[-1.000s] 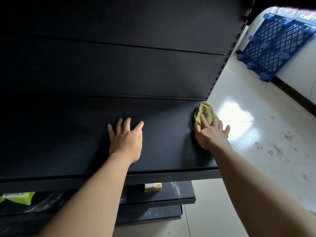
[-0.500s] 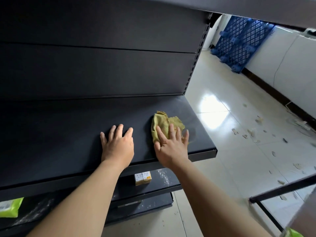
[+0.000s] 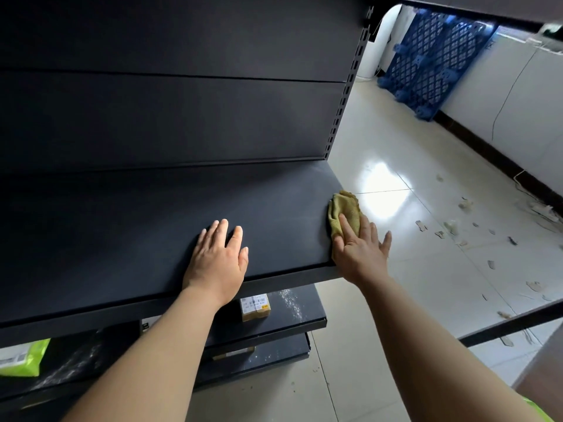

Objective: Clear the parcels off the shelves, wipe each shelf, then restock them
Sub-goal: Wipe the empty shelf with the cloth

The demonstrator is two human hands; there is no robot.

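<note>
Lower shelf (image 3: 300,315) holds one box (image 3: 255,307), perhaps a parcel.

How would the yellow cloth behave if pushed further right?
The yellow cloth looks crumpled and soft, so probably floppy and light. It sits at the shelf's right end under the right hand, so it may droop over.

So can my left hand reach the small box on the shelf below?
Probably yes: the small box sits near the front of the lower shelf, just below the left hand, nothing blocking.

hands (image 3: 217,260): 2 | cloth (image 3: 345,213): 1 | shelves (image 3: 304,322) below cloth: 2 | parcels (image 3: 255,307) below cloth: 2 | blue pallets (image 3: 432,56): 2
</note>
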